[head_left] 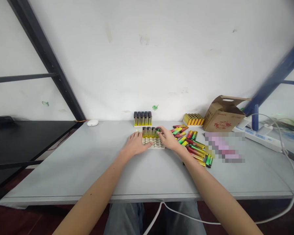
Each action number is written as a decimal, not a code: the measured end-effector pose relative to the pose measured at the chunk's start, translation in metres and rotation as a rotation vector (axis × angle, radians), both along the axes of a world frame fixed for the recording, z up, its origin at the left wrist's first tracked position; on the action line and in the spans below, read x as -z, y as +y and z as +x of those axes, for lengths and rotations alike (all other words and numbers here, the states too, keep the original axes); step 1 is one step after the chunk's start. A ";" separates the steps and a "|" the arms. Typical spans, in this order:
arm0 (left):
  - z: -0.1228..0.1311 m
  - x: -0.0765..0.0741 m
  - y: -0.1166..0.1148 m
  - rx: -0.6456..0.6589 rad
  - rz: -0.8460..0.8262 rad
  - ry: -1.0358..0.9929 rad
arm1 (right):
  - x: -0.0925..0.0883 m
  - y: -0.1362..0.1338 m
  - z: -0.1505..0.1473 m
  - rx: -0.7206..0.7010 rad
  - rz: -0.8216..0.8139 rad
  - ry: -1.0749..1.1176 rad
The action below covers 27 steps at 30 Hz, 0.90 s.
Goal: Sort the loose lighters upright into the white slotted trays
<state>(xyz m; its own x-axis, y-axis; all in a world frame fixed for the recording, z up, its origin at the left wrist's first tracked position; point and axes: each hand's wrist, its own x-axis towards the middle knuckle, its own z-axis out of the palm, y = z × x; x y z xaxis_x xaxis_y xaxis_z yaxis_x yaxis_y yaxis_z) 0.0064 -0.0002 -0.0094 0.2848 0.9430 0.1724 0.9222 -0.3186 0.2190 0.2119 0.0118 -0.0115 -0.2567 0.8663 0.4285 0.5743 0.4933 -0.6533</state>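
A white tray (154, 144) with round holes lies on the grey table in front of me. Three or so lighters (149, 132) stand upright in its back row. My left hand (136, 144) rests on the tray's left edge, fingers bent against it. My right hand (168, 138) sits at the tray's right side, its fingers pinched round a multicoloured lighter (158, 131) at the end of the row. Just right of that hand lies a loose pile of red, green and yellow lighters (192, 146).
A full tray of yellow lighters (142, 118) stands by the wall. Another batch of yellow lighters (193, 119) lies beside an open cardboard box (222, 114). A white power strip (259, 136) with cables is at the right, a small white object (92, 122) at the left.
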 end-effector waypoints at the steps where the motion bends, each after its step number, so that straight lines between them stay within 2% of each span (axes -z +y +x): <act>1: -0.001 -0.001 0.000 0.011 0.000 -0.002 | -0.002 0.000 0.003 -0.003 -0.015 -0.019; 4: -0.004 -0.004 0.000 0.061 -0.023 -0.003 | -0.007 0.003 0.015 0.004 -0.075 0.012; 8: -0.006 -0.004 0.002 0.096 -0.054 -0.010 | -0.014 0.009 0.038 0.113 -0.041 0.112; 10: -0.006 -0.003 0.003 0.093 -0.065 -0.027 | -0.015 0.011 0.047 0.115 -0.028 0.007; 13: -0.005 -0.001 0.005 0.089 -0.069 -0.053 | -0.012 0.012 0.054 0.033 -0.053 -0.234; 17: -0.007 0.000 0.006 0.095 -0.063 -0.076 | -0.008 0.013 0.054 -0.067 -0.063 -0.394; 22: -0.013 -0.002 0.009 0.092 -0.058 -0.087 | -0.005 0.011 0.045 -0.048 -0.020 -0.434; 27: -0.019 -0.001 0.013 0.026 -0.066 -0.069 | -0.002 0.010 0.039 -0.047 0.056 -0.485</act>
